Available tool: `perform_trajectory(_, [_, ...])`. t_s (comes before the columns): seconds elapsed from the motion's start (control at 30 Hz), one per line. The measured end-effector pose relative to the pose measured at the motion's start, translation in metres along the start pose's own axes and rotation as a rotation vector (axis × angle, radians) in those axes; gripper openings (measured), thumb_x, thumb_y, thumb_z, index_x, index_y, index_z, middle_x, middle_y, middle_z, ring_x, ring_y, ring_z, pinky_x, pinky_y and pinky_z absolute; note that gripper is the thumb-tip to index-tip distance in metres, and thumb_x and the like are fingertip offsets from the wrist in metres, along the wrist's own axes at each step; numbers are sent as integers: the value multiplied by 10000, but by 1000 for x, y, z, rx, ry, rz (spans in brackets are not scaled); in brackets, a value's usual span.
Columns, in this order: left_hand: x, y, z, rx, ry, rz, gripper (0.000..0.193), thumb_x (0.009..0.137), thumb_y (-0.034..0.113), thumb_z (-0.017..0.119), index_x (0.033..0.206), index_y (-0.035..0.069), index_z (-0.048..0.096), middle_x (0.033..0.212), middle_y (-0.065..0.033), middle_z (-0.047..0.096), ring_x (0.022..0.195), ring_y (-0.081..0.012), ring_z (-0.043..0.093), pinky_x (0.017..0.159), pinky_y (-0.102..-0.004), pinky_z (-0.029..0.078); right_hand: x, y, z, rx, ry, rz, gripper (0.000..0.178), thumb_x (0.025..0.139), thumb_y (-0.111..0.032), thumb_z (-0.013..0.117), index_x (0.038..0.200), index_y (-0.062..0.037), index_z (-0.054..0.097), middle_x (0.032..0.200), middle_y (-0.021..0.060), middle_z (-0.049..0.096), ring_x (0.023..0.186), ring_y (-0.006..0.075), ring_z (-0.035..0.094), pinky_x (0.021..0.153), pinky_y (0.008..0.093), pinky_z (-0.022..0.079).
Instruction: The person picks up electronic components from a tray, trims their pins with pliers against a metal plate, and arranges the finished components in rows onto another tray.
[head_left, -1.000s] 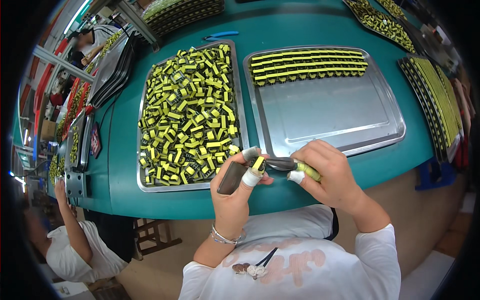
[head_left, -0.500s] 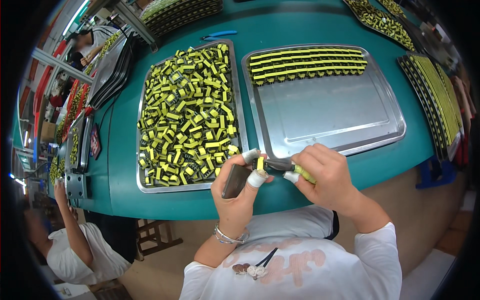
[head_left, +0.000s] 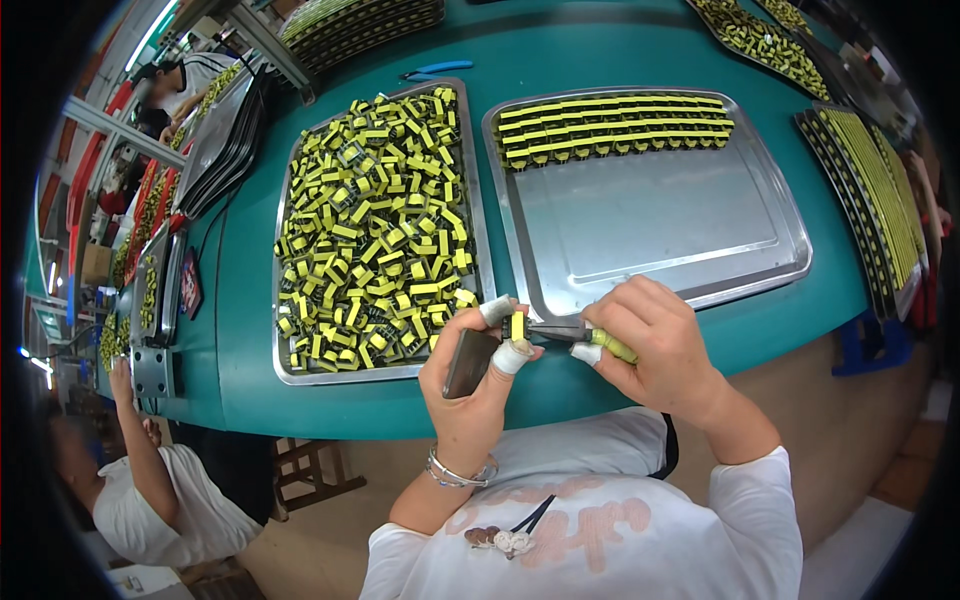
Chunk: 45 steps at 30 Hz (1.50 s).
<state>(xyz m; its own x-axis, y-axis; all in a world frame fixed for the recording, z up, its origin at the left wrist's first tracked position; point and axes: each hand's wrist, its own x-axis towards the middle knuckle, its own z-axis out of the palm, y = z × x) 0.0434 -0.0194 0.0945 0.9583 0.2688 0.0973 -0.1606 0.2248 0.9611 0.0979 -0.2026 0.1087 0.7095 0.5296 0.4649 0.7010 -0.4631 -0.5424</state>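
Note:
My left hand (head_left: 468,375) has a small yellow-and-black transformer (head_left: 518,326) pinched between its white-taped thumb and finger. A dark flat block (head_left: 470,363) lies in the same palm. My right hand (head_left: 655,345) is wrapped around the yellow-green handle of a pair of pliers (head_left: 560,330). The pliers' jaws point left and reach the transformer's right side; whether they grip it is too small to tell. Left of my hands, a metal tray (head_left: 283,240) holds a loose heap of transformers (head_left: 380,230). Ahead, another metal tray (head_left: 660,220) carries several neat rows of transformers (head_left: 615,130).
Blue-handled pliers (head_left: 438,70) lie behind the trays on the green table (head_left: 560,50). Stacked trays of parts (head_left: 865,200) stand at the right edge, more trays (head_left: 225,140) at the far left. Co-workers (head_left: 160,490) sit to the left.
The pliers' handle and my right hand have shifted slightly, with the jaws still at the transformer. My left hand has barely moved.

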Motion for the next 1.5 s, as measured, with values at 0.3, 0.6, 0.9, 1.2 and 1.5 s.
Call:
perform_trajectory(0.3, [-1,-8,1,200,4,259,321,869,67,648,1132,-61,516,1069,-170,607,881,-190,629,708,-325,596,0,-3,1,-74,33,-18,256,582,-44,658,830,-29,600,720,84,538,635,269,523,546,363,433])
perform_trajectory(0.6, [3,12,7,-287,-105,-269,346,959,226,527,1201,-18,479,1057,-193,626,793,-167,642,689,-302,590,1,-5,10,583,62,243,250,808,-114,653,1000,35,592,877,97,576,798,188,565,723,300,443])
perform_trajectory(0.9, [0,11,10,-330,-121,-297,310,973,233,496,1184,26,405,960,-109,598,769,-171,649,616,-304,596,11,-15,16,912,-86,395,260,872,-106,584,1091,35,586,988,78,574,898,143,558,817,283,440])
perform_trajectory(1.2, [5,-6,-13,-620,-200,-175,372,976,328,430,1198,30,432,1117,-130,574,997,-170,553,830,-341,501,4,-24,18,1195,-9,518,216,894,-86,569,1081,19,545,1014,88,604,922,129,578,792,260,482])
perform_trajectory(1.5, [11,9,13,-722,-156,-117,934,808,690,505,1400,6,275,1479,-206,280,1375,-315,279,1159,-428,181,3,-25,36,634,125,137,324,723,39,663,1038,-1,596,998,124,604,879,220,607,792,301,484])
